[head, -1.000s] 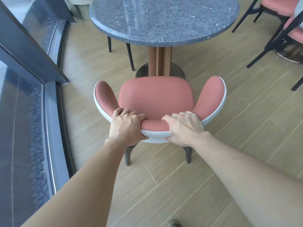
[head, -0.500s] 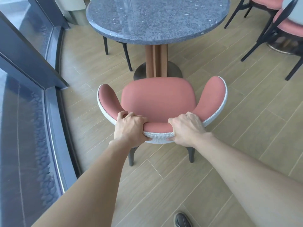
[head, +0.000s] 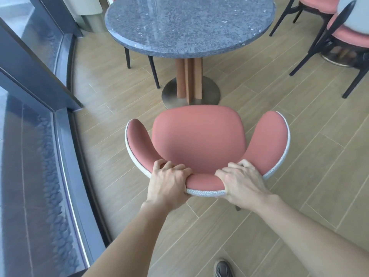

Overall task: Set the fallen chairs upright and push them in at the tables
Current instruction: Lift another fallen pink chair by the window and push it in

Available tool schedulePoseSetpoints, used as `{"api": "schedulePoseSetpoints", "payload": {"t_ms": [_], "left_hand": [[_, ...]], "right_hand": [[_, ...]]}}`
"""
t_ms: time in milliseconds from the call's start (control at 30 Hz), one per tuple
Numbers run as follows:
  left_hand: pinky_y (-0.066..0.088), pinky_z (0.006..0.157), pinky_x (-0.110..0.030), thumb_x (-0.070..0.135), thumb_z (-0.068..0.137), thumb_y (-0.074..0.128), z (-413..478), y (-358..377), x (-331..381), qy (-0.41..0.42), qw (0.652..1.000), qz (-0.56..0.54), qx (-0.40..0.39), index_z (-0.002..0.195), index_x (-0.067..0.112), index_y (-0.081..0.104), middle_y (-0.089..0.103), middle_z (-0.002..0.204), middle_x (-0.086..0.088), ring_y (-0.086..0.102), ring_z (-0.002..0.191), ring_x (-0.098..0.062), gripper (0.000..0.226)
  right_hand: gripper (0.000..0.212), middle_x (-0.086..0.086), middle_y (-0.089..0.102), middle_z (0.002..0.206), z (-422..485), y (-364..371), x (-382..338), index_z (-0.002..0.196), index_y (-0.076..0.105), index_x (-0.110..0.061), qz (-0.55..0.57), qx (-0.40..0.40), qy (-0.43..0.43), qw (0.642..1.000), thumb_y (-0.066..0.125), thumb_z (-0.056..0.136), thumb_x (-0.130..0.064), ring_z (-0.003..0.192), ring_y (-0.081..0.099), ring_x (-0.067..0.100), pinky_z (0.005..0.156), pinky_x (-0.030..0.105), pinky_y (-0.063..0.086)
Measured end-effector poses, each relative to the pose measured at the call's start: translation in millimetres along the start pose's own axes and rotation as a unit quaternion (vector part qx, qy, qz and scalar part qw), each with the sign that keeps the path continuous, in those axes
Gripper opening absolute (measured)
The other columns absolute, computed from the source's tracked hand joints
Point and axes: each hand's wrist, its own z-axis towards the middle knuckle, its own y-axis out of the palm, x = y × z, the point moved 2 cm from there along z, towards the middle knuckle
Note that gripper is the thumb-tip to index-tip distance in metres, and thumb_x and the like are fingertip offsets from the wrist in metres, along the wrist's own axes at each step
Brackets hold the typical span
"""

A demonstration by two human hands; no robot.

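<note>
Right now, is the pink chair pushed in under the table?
No, the pink chair stands short of the table, its whole seat uncovered.

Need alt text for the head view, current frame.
A person's left hand and right hand grip the curved back of an upright pink padded armchair with grey woven trim, facing a round grey speckled stone table on a wood-plank floor. More black-legged pink chairs stand at upper right.

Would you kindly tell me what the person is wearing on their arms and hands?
Nothing visible: the left hand and right hand are bare, without gloves, rings or a watch, and both forearms are uncovered, no sleeve in view.
</note>
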Motion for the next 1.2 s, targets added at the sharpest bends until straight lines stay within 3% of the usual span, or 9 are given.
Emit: {"api": "schedulePoseSetpoints", "payload": {"t_ms": [267, 667, 1200], "left_hand": [[0.031, 0.101, -0.041, 0.068, 0.074, 0.075, 97.7, -9.5, -14.2, -0.014, 1.000, 0.018, 0.014, 0.112, 0.038, 0.066, 0.069, 0.110, 0.015, 0.064, 0.111, -0.021, 0.050], [0.035, 0.107, -0.045, 0.072, 0.072, 0.079, 233.0, -32.2, -64.5, -0.048, 0.998, 0.026, 0.009, 0.118, 0.037, 0.064, 0.072, 0.115, 0.011, 0.064, 0.115, -0.025, 0.060], [0.035, 0.102, -0.042, 0.071, 0.071, 0.080, 278.4, -39.7, -98.4, -0.029, 0.999, 0.022, 0.021, 0.115, 0.036, 0.065, 0.075, 0.106, 0.008, 0.066, 0.110, -0.025, 0.058]], "right_hand": [[0.047, -0.010, 0.072, 0.103, 79.4, -19.1, 59.5, 0.110, 0.062, -0.028, -0.015, -0.001, 0.012, 1.000, 0.075, 0.082, -0.064, 0.106, 0.062, 0.018, 0.093, 0.039, 0.039], [0.062, -0.004, 0.073, 0.107, 211.4, -44.1, 120.0, 0.120, 0.063, -0.027, -0.036, 0.009, 0.012, 0.999, 0.077, 0.078, -0.069, 0.105, 0.069, 0.027, 0.101, 0.044, 0.046], [0.061, -0.005, 0.072, 0.108, 267.2, -48.5, 132.6, 0.120, 0.060, -0.028, -0.039, 0.023, 0.016, 0.999, 0.076, 0.079, -0.069, 0.104, 0.069, 0.028, 0.094, 0.042, 0.045]]}}
